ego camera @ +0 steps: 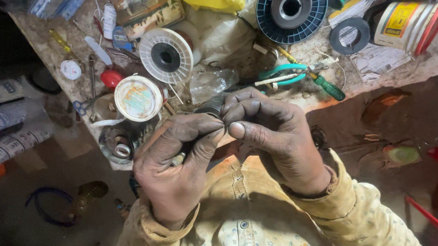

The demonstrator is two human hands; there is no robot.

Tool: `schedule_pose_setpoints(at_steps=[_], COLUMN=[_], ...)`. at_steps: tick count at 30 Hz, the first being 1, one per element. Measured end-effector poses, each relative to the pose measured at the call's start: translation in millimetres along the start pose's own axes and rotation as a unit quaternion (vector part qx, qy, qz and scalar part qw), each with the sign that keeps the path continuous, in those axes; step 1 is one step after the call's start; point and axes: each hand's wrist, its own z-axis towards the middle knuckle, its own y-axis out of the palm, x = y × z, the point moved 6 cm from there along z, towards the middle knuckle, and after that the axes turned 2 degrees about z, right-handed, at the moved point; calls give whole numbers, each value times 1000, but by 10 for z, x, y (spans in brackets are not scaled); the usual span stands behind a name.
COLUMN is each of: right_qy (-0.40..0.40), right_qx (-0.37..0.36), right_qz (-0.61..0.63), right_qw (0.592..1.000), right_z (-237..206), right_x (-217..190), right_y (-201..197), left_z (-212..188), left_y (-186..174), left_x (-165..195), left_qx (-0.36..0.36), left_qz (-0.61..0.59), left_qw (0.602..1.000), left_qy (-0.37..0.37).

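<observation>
I see my left hand (176, 163) and right hand (274, 139) pinching 1 small dark ring-shaped part (212, 107) between fingertips. At 11 o'clock sit 2 white spools (149, 73); at 12 o'clock, a blue reel (291, 5); at 1 o'clock, green-handled pliers (286, 74).

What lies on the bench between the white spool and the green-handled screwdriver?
In the head view, between the white spool and the green-handled screwdriver lie a crumpled clear plastic wrap and teal-handled pliers.
</observation>
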Motion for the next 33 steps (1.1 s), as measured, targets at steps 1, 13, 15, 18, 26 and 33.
schedule_pose_setpoints(at_steps=[1,13,15,18,26,33], right_qy=[-4,-233,-257,-294,-479,-491], right_qx=[6,-15,-6,19,40,-22], right_qz=[10,-274,-304,-343,-526,-535], right_qw=[1000,933,917,892,702,687], right_z=[-5,-113,-117,-91,-79,-46], right_x=[23,-108,-133,-159,-308,-311], right_y=[-3,136,165,225,530,578], left_z=[-2,-2,-8,-21,-45,-73], left_y=[0,-27,-47,-79,-127,-162], left_x=[1,-64,-89,-119,-205,-267], left_qx=[6,64,69,71,95,109], left_qz=[8,-14,-36,-56,-173,-205], left_qw=[1000,996,994,991,975,968], left_qy=[1,-52,-78,-102,-98,-96])
